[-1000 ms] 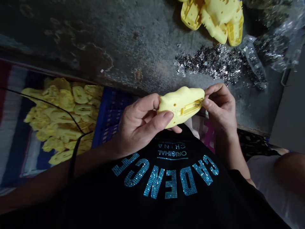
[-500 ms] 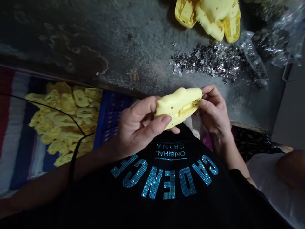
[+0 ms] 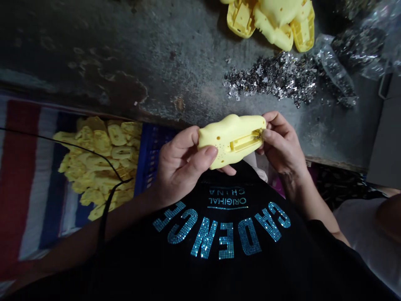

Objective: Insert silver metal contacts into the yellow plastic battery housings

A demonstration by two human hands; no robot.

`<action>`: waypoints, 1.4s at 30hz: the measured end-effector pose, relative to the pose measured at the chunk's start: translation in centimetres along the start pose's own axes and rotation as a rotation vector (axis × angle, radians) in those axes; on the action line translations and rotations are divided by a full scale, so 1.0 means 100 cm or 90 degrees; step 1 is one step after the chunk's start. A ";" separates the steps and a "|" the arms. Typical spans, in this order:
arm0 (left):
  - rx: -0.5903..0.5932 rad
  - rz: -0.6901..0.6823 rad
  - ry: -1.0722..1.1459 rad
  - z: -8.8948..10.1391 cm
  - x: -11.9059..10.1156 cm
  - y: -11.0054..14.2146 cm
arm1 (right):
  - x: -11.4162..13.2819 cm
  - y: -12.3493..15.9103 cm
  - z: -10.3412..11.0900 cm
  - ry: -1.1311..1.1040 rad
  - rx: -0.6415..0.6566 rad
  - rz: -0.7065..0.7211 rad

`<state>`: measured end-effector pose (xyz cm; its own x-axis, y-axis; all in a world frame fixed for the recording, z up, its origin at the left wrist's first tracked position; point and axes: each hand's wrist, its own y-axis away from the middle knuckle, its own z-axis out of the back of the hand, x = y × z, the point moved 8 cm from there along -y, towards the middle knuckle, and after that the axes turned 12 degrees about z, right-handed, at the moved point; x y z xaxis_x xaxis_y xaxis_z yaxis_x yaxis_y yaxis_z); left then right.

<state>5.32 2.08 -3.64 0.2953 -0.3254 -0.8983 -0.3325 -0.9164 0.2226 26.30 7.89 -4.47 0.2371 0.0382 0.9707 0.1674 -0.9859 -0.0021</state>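
My left hand (image 3: 184, 161) is closed on one end of a pale yellow plastic toy shell (image 3: 208, 129), thumb on the near face and fingers behind. A long recess, like a battery compartment, faces me in the shell, with small holes beside it. My right hand (image 3: 283, 144) pinches the shell's other end, its thumb at the end of the recess. Some small shiny metal bit (image 3: 259, 133) shows there inside the recess; its exact shape is too small to tell. The shell is held in the air in front of my black shirt.
A pile of small metal pieces (image 3: 275, 79) lies on the grey worktop (image 3: 188, 54), beside clear plastic bags (image 3: 336, 62). More yellow shells (image 3: 278, 21) sit at the back. To the left, many yellow parts (image 3: 100, 159) lie next to a blue crate (image 3: 148, 152). Another person's sleeve (image 3: 357, 221) shows at right.
The shell has tilted so its recess faces me more fully, and its left end has shifted slightly left. Both hands keep their grip. The surroundings have shifted a little with the camera.
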 end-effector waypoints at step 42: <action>-0.089 -0.215 -0.255 -0.007 -0.023 0.009 | 0.056 0.011 -0.004 0.387 -0.047 0.287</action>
<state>4.98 1.86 -1.08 -0.0082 0.0821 -0.9966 -0.1485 -0.9857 -0.0799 27.42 6.90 1.10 -0.3050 -0.4465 0.8412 0.1090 -0.8938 -0.4349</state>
